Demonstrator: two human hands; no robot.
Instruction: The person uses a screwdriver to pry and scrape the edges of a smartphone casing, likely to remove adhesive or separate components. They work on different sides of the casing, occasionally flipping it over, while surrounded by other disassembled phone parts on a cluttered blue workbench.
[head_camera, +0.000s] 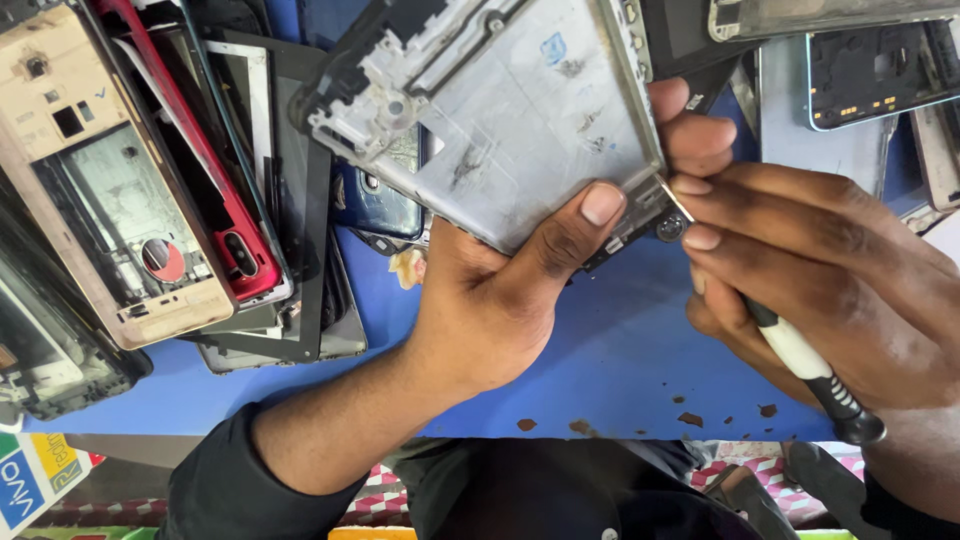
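Blue table (620, 360). Your left hand (500, 300) grips frame (520, 110), long axis up-left, top cropped. Right hand (840, 280) pinches screwdriver (790, 345), tip up-left at frame corner, shaft mostly hidden.

I am at a phone repair bench, a small workshop. My blue surface (620, 350) is chipped and crowded with stripped handsets: at the left of the frame a heap of bare phone frames (150, 200), gold, red and black, lies stacked; at the upper right more opened back housings (870, 70) show their insides. A silver phone chassis (510, 110) and a slim screwdriver (800, 355) fill the middle.
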